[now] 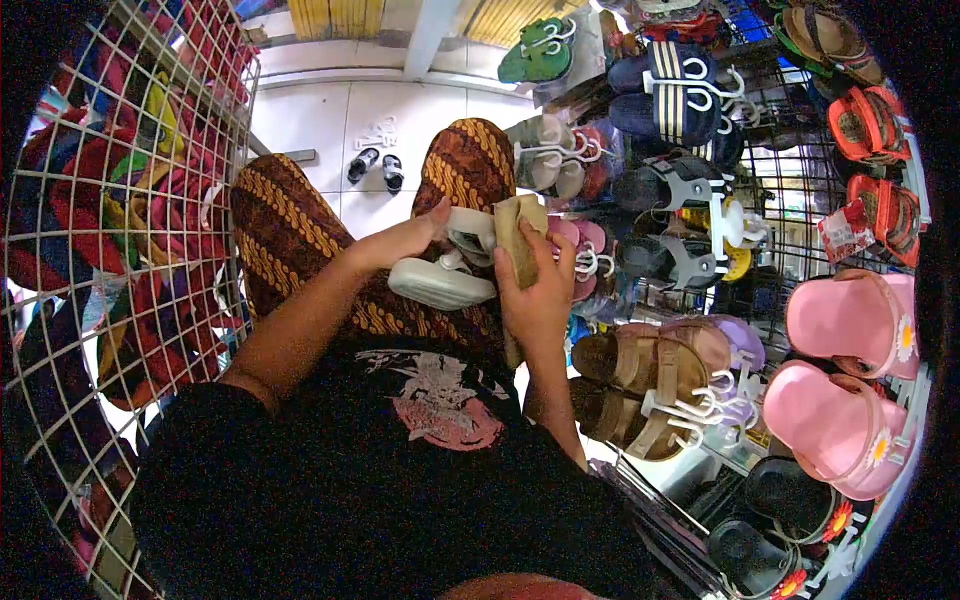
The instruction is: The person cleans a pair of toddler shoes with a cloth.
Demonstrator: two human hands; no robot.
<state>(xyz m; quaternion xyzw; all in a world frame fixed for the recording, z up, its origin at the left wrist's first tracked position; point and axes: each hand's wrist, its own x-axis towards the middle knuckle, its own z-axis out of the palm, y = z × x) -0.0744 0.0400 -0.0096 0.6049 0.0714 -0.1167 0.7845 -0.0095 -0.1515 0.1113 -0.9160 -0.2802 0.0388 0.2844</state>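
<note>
Over my lap, my left hand [412, 238] grips a pair of pale grey sandals [440, 282], its fingers mostly hidden behind the upper one. The lower sandal shows its ridged footbed, and the two sit close together, with a small white piece between them. My right hand [538, 290] is closed around a folded tan cloth [508, 222], thumb on one side and fingers on the other. The cloth is right at the right-hand edge of the upper sandal.
A wire grid [130, 200] with colourful goods behind it rises at left. On the right hang several pairs of footwear, including pink clogs [838, 318], brown sandals [625, 365] and navy striped slides [665, 112]. Small black-and-white sandals [392, 172] lie on the tiled floor [305, 115].
</note>
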